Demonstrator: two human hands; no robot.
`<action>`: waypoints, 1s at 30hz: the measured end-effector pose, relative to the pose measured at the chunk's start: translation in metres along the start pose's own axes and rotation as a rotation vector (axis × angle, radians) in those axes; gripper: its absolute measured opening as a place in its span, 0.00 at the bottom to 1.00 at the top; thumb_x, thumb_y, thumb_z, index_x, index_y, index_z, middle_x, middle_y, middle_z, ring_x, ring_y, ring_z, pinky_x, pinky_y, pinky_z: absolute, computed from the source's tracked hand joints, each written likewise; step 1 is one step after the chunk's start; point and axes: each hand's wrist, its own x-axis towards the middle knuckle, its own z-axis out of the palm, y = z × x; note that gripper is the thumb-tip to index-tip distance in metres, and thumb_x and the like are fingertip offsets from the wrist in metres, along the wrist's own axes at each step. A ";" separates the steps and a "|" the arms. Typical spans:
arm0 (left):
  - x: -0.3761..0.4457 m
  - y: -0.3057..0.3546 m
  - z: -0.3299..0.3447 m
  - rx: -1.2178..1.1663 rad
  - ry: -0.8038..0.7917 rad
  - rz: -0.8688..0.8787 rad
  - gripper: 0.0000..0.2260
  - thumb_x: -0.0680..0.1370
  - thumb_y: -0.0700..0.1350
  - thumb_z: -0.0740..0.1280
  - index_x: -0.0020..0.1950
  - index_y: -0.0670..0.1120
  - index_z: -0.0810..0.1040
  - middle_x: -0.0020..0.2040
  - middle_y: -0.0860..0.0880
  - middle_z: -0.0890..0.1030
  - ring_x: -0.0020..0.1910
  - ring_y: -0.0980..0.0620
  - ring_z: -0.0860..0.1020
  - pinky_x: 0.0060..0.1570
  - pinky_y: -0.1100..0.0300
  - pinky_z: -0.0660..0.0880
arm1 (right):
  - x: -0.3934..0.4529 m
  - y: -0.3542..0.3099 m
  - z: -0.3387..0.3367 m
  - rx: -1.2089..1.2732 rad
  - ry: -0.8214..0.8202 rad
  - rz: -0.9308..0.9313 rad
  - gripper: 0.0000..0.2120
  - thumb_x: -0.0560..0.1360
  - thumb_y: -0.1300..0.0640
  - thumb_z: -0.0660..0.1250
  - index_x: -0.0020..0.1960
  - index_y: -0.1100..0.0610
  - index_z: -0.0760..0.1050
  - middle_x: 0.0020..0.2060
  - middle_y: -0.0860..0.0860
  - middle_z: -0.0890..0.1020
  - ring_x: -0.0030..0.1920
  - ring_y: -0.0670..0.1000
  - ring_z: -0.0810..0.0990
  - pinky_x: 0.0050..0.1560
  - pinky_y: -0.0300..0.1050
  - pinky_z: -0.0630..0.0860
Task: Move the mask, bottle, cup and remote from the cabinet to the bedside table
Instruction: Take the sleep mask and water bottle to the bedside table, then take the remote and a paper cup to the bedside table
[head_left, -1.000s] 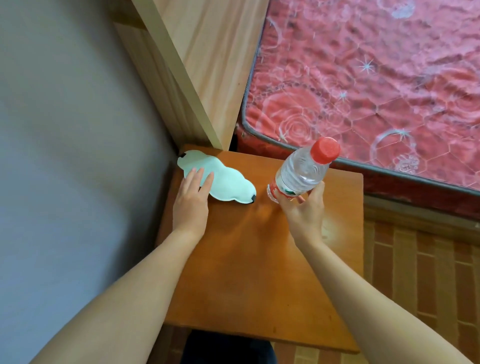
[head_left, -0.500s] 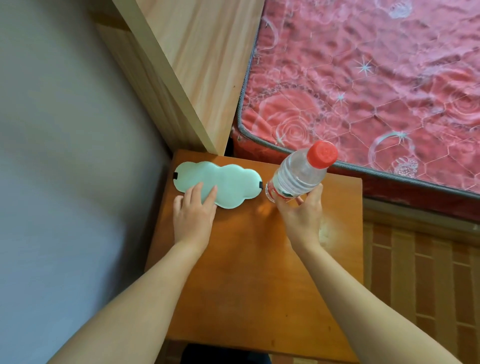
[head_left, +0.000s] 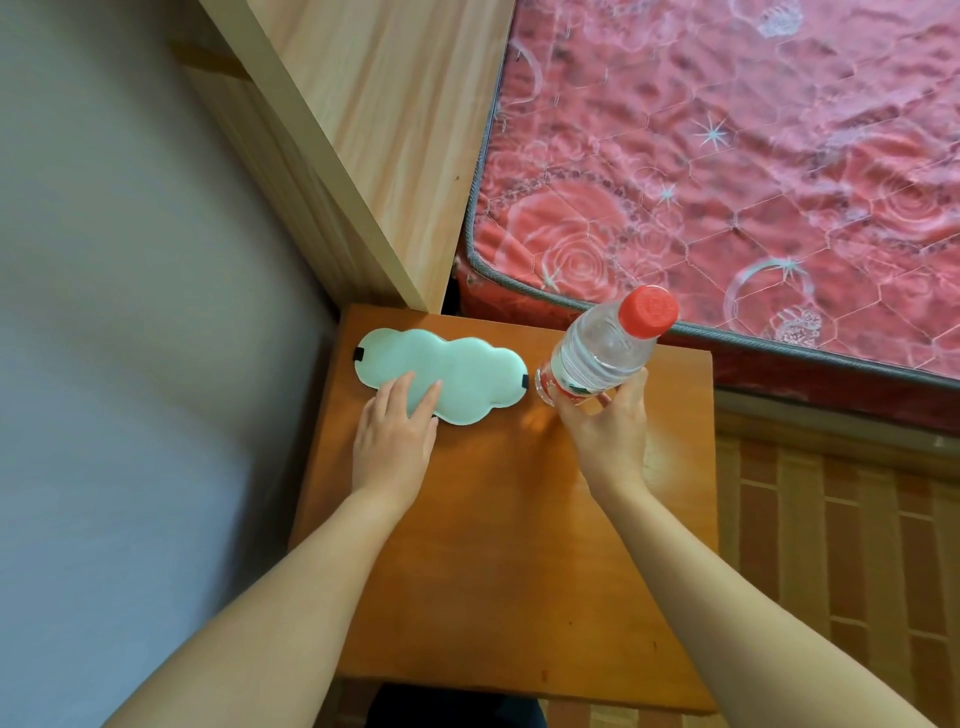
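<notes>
Orange-brown wood — the bedside table (head_left: 498, 561) sits between a grey wall (head_left: 130, 338) and a brick-patterned floor (head_left: 841, 545), with a pale wooden panel (head_left: 374, 130) and a red mattress (head_left: 753, 156) behind. One mint mask (head_left: 467, 374) lies flat under the left hand (head_left: 395, 441)'s straight fingers; one clear red-capped bottle (head_left: 602, 348) stands beside it — gripped low by the right hand (head_left: 608, 431).

Mask (head_left: 457, 379) lies flat at far-left of table (head_left: 498, 561), left hand (head_left: 395, 441) resting straight fingers on its near edge. Bottle (head_left: 597, 353), red cap, stands at table's far edge right of mask, right hand (head_left: 608, 431) gripping its base. Mattress (head_left: 727, 171) beyond table.
</notes>
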 end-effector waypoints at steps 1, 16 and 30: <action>-0.001 0.001 -0.001 0.010 -0.010 0.002 0.21 0.76 0.44 0.66 0.69 0.47 0.68 0.68 0.40 0.70 0.68 0.39 0.67 0.64 0.46 0.67 | 0.000 0.000 -0.001 -0.004 -0.008 0.009 0.32 0.67 0.52 0.75 0.64 0.54 0.62 0.55 0.44 0.72 0.55 0.45 0.73 0.53 0.35 0.70; -0.020 0.026 -0.105 0.126 -0.178 0.144 0.21 0.79 0.51 0.57 0.71 0.48 0.61 0.72 0.45 0.64 0.72 0.47 0.60 0.72 0.51 0.53 | -0.032 -0.054 -0.092 -0.574 -0.214 0.003 0.31 0.74 0.54 0.66 0.72 0.60 0.57 0.70 0.57 0.66 0.69 0.56 0.66 0.67 0.50 0.65; -0.082 0.155 -0.268 0.129 0.006 0.807 0.17 0.71 0.44 0.71 0.58 0.40 0.77 0.54 0.40 0.81 0.54 0.40 0.78 0.57 0.48 0.73 | -0.161 -0.161 -0.288 -1.012 0.037 -0.251 0.26 0.73 0.54 0.67 0.67 0.63 0.67 0.62 0.60 0.75 0.65 0.59 0.72 0.66 0.53 0.69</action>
